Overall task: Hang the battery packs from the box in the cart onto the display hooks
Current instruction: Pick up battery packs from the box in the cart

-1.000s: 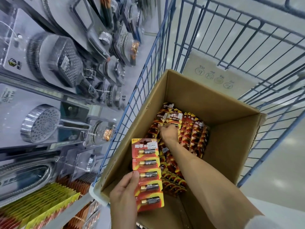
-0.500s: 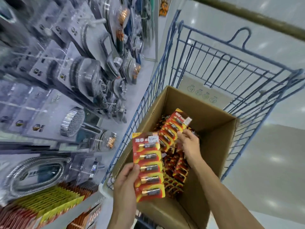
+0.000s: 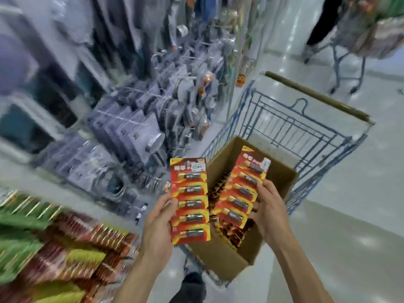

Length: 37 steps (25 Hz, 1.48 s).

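Both hands raised, well apart! The left hand (image 3: 157, 226) pinches one battery pack (image 3: 189, 201) by its left edge, upright over the box's (image 3: 218, 259) near left corner. The right hand (image 3: 270, 213) grips a second battery pack (image 3: 242, 189) by its right edge, tilted above the open box. Spare packs (image 3: 229, 232) lie inside, box sitting in the blue cart (image 3: 317, 96).

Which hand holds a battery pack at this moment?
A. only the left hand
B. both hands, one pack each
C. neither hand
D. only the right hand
B: the left hand grips the left battery pack, and the right hand grips the right battery pack over the cardboard box.
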Each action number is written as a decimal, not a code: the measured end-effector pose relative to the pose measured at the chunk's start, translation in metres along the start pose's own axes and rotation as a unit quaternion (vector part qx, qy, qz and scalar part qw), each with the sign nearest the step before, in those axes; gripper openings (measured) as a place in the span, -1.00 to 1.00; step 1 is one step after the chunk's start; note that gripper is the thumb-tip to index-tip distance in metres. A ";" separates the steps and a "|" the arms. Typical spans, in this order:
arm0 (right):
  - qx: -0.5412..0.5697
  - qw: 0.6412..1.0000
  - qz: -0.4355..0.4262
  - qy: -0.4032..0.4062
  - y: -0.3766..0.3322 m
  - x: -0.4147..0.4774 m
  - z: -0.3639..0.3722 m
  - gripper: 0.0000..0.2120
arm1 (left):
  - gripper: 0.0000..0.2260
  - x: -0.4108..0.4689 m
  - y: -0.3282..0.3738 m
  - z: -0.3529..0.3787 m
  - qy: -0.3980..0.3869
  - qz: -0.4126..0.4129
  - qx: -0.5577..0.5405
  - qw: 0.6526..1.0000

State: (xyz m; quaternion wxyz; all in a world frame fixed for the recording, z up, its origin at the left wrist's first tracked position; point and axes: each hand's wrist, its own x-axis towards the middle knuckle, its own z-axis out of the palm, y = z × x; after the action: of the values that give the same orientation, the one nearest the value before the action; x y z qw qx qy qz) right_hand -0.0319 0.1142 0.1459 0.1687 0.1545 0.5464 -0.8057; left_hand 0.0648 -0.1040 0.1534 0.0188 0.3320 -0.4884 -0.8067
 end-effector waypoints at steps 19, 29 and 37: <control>-0.170 0.847 0.063 -0.500 0.138 -0.317 0.260 -0.81 | -0.70 -0.401 -0.020 -0.302 0.367 0.279 -0.233 0.856; -0.201 0.793 0.094 -0.567 0.258 -0.555 0.368 -0.83 | -0.69 -0.584 -0.029 -0.492 0.446 0.338 -0.232 0.796; -0.197 0.802 0.082 -0.557 0.301 -0.646 0.406 -0.82 | -0.73 -0.641 -0.026 -0.577 0.460 0.328 -0.252 0.786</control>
State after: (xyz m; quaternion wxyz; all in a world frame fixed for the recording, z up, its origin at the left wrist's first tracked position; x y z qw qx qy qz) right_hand 0.6528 -0.3015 0.3206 0.5368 -0.3134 0.4905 -0.6108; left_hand 0.8918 -0.3106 0.2901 0.5880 0.4666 -0.2808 -0.5981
